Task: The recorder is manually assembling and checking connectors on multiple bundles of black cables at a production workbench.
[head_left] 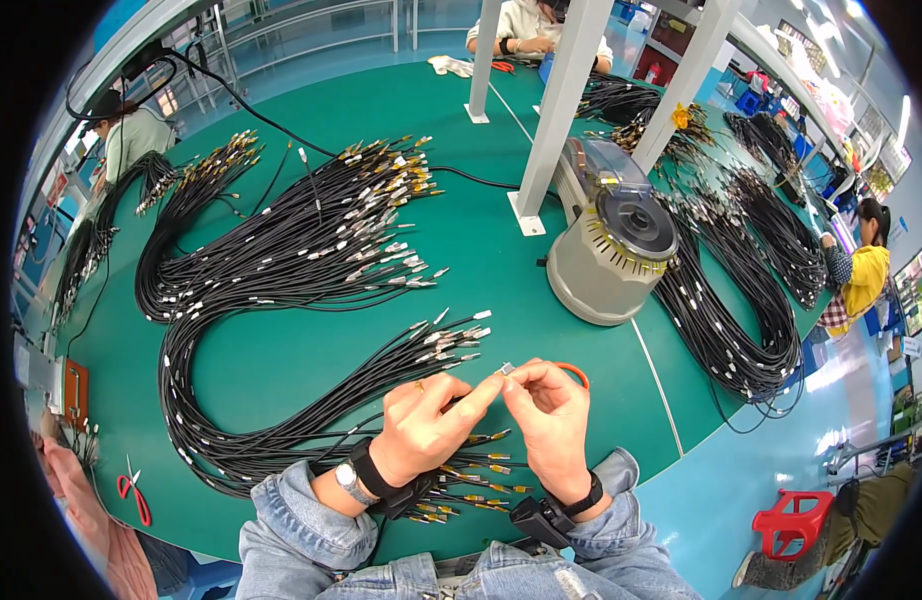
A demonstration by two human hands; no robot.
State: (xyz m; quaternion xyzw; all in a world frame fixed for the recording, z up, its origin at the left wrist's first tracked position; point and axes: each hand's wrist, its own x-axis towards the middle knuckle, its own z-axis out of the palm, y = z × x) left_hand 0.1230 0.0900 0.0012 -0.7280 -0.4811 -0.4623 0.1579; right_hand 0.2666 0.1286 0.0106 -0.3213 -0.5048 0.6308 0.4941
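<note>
My left hand (426, 428) and my right hand (552, 425) meet over the green table (311, 350). Their fingertips pinch a small silvery-white piece (506, 369) from both sides; its exact kind is too small to make out. An orange loop (575, 373) shows behind my right fingers, and the rest of it is hidden. Left of and beneath my left hand runs a bundle of black cables (221, 440). Some of its ends, with white and metal tips (451, 340), lie beyond my hands; others, with yellow tags (496, 468), lie close to my body.
A grey round tape dispenser (611, 250) stands right of centre, beside grey frame posts (556, 110). More cable bundles (311, 220) spread across the left; others (731, 310) lie right. Red scissors (133, 495) rest front left. Co-workers sit around. A red stool (793, 522) stands right.
</note>
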